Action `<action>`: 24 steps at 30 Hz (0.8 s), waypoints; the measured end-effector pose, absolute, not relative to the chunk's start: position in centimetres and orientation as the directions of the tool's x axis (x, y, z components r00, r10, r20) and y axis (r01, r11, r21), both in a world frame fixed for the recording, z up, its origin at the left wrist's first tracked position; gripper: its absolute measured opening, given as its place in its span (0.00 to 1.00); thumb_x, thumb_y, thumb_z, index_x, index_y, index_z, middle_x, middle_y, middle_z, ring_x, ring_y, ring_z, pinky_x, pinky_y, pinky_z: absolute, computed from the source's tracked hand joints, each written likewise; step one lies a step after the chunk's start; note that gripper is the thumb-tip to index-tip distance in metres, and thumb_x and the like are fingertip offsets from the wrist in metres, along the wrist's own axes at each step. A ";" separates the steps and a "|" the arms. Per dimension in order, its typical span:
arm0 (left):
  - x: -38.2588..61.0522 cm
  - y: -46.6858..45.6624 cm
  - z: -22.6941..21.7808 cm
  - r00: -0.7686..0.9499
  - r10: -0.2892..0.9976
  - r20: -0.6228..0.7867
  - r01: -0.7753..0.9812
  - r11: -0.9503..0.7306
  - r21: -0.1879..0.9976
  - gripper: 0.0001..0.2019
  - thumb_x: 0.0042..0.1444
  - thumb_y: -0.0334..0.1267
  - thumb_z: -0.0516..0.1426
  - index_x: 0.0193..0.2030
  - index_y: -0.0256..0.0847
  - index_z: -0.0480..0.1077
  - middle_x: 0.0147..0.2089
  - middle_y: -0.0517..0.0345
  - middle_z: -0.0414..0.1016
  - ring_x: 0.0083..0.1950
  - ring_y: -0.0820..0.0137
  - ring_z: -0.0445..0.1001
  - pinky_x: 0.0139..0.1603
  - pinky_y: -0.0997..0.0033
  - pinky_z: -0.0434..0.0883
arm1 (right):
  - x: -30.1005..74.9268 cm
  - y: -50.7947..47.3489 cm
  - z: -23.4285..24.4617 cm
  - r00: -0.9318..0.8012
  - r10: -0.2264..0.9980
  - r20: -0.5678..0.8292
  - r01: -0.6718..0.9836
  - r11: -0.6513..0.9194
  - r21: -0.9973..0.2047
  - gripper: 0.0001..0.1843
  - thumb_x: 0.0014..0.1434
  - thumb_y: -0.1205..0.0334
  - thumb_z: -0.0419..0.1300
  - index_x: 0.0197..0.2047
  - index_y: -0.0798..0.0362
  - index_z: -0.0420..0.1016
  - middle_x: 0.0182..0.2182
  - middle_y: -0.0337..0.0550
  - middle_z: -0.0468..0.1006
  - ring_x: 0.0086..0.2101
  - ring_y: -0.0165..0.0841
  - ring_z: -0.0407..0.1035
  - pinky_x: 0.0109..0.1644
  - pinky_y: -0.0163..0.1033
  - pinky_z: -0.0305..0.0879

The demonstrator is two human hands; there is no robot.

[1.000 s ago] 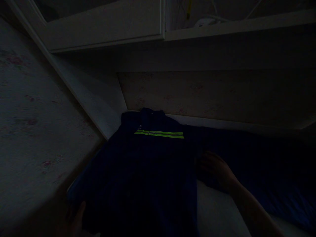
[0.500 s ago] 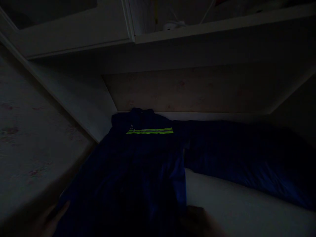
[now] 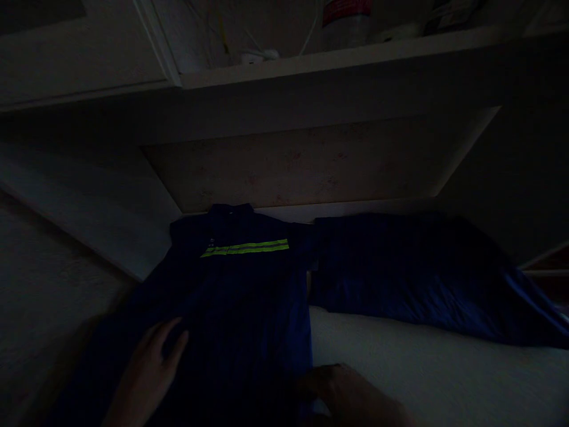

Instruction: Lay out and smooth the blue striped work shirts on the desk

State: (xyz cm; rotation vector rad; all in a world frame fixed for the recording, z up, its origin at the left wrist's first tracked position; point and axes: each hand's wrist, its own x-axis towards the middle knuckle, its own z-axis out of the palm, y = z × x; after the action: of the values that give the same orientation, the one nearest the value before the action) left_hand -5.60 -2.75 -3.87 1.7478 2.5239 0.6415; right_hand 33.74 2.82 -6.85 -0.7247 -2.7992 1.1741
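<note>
A dark blue work jacket (image 3: 249, 290) lies spread out, collar at the far end, with a yellow-green reflective stripe (image 3: 249, 247) across its chest. My left hand (image 3: 149, 370) is over the jacket's lower left part, thumb and fingers apart, holding nothing. At the jacket's lower right edge, my right hand (image 3: 344, 391) has its fingers curled on the cloth; the fingertips are very dark and partly lost in shadow. To the right lie dark blue trousers or a similar folded garment (image 3: 400, 279), touching the jacket's sleeve.
The clothes lie on a pale flat surface (image 3: 413, 344) in a recess under a white shelf (image 3: 284, 66). On the shelf are a red-labelled container (image 3: 347, 24) and a small white object with cables (image 3: 258, 57). A patterned panel (image 3: 288, 172) closes the back. Light is very dim.
My left hand has moved from the jacket's left edge inward over the cloth, its fingers spreading. My right hand stays by the right edge. The view has turned to the right.
</note>
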 end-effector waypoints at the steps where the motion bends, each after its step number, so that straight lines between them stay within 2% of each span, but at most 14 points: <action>1: -2.7 -0.9 -4.5 -0.323 0.921 0.218 0.899 0.226 0.374 0.23 0.58 0.55 0.49 0.53 0.46 0.70 0.54 0.53 0.75 0.56 0.58 0.73 0.59 0.55 0.70 | 33.3 2.9 -7.5 -0.894 0.440 -0.087 0.390 0.665 -0.637 0.19 0.60 0.52 0.61 0.55 0.40 0.72 0.50 0.38 0.78 0.44 0.37 0.75 0.45 0.37 0.70; 3: 3.3 2.5 -5.3 -0.210 0.956 0.204 0.862 0.083 0.500 0.21 0.60 0.53 0.49 0.53 0.45 0.70 0.56 0.53 0.74 0.57 0.61 0.73 0.61 0.56 0.69 | 31.9 2.7 -9.8 -0.893 0.450 -0.030 0.392 0.742 -0.543 0.19 0.60 0.51 0.61 0.54 0.40 0.72 0.50 0.39 0.78 0.45 0.38 0.74 0.44 0.38 0.71; 5: 8.9 5.5 -5.6 -0.108 0.976 0.191 0.805 -0.027 0.593 0.19 0.62 0.50 0.49 0.53 0.44 0.71 0.57 0.52 0.74 0.58 0.62 0.72 0.62 0.56 0.68 | 30.7 2.4 -12.5 -0.871 0.487 -0.068 0.448 0.728 -0.518 0.16 0.60 0.50 0.61 0.50 0.42 0.75 0.45 0.37 0.81 0.42 0.37 0.75 0.41 0.37 0.71; 8: 15.8 9.3 -5.6 0.054 0.993 0.106 0.705 -0.113 0.700 0.18 0.63 0.48 0.49 0.52 0.43 0.72 0.56 0.51 0.75 0.57 0.65 0.72 0.61 0.62 0.68 | 30.7 2.4 -13.9 -0.864 0.497 -0.074 0.419 0.632 -0.652 0.11 0.61 0.51 0.59 0.46 0.37 0.77 0.39 0.30 0.83 0.37 0.32 0.75 0.37 0.32 0.70; 10: 19.2 11.7 -5.8 0.120 0.993 -0.011 0.661 -0.072 0.747 0.19 0.63 0.47 0.49 0.54 0.41 0.71 0.55 0.50 0.75 0.55 0.66 0.74 0.57 0.67 0.70 | 32.6 3.2 -12.3 -0.848 0.529 -0.023 0.352 0.530 -0.772 0.11 0.62 0.52 0.57 0.46 0.35 0.78 0.37 0.28 0.82 0.35 0.30 0.76 0.37 0.31 0.69; 13: 22.3 15.2 -6.9 0.076 0.986 -0.148 0.752 0.041 0.658 0.22 0.62 0.46 0.51 0.57 0.35 0.69 0.57 0.45 0.74 0.56 0.64 0.73 0.57 0.70 0.68 | 38.3 6.2 -8.2 -0.690 0.724 0.012 0.379 0.376 -0.846 0.17 0.64 0.52 0.52 0.49 0.43 0.78 0.42 0.39 0.81 0.40 0.33 0.75 0.44 0.35 0.70; 15: 23.3 17.3 -7.7 0.022 0.987 -0.162 0.821 0.075 0.566 0.23 0.60 0.46 0.53 0.57 0.32 0.70 0.57 0.41 0.73 0.59 0.61 0.71 0.60 0.68 0.64 | 43.8 9.9 -6.1 -0.388 0.922 0.010 0.485 0.214 -0.848 0.20 0.66 0.51 0.49 0.49 0.50 0.77 0.45 0.46 0.80 0.43 0.36 0.74 0.48 0.39 0.69; 16: 23.6 18.2 -8.0 0.002 0.988 -0.157 0.836 0.084 0.543 0.24 0.59 0.46 0.54 0.56 0.31 0.70 0.57 0.39 0.72 0.59 0.59 0.70 0.61 0.66 0.63 | 46.9 12.1 -5.4 -0.220 0.975 0.023 0.532 0.140 -0.835 0.21 0.64 0.49 0.51 0.50 0.52 0.76 0.46 0.49 0.79 0.45 0.39 0.74 0.49 0.41 0.70; 18: 23.9 19.4 -8.5 -0.019 0.987 -0.158 0.837 0.102 0.538 0.24 0.59 0.47 0.55 0.55 0.30 0.70 0.55 0.37 0.73 0.57 0.57 0.71 0.58 0.64 0.65 | 53.4 16.5 -4.9 0.194 0.974 0.115 0.682 -0.050 -0.730 0.26 0.61 0.48 0.52 0.55 0.56 0.72 0.50 0.56 0.76 0.49 0.44 0.71 0.51 0.46 0.69; 20: 24.1 20.0 -8.6 -0.018 0.985 -0.169 0.835 0.107 0.539 0.19 0.58 0.44 0.56 0.51 0.33 0.73 0.52 0.40 0.76 0.53 0.59 0.74 0.54 0.65 0.67 | 59.3 20.0 -5.1 0.449 0.865 0.223 0.813 -0.292 -0.504 0.31 0.60 0.49 0.52 0.60 0.60 0.68 0.57 0.63 0.68 0.56 0.52 0.64 0.55 0.53 0.65; 22: 24.2 20.1 -8.5 0.003 0.986 -0.165 0.835 0.088 0.542 0.12 0.59 0.38 0.55 0.45 0.37 0.75 0.47 0.45 0.78 0.49 0.62 0.76 0.50 0.67 0.68 | 63.8 21.9 -5.6 0.561 0.815 0.145 0.805 -0.497 -0.324 0.32 0.62 0.47 0.49 0.62 0.59 0.65 0.59 0.64 0.66 0.56 0.57 0.63 0.52 0.59 0.65; 24: 24.3 19.9 -8.1 0.020 0.991 -0.134 0.839 0.056 0.542 0.10 0.60 0.34 0.52 0.40 0.40 0.75 0.44 0.49 0.78 0.47 0.65 0.76 0.50 0.68 0.68 | 66.4 22.3 -6.3 0.570 0.822 0.021 0.806 -0.554 -0.208 0.27 0.64 0.48 0.45 0.57 0.54 0.71 0.57 0.59 0.70 0.54 0.56 0.65 0.49 0.58 0.67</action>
State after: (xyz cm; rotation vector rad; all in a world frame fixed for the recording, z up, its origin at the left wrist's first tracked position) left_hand 24.35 19.87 -8.13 1.8249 1.8614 0.4177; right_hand 66.41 22.34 -6.32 -2.6071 -1.3686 0.1162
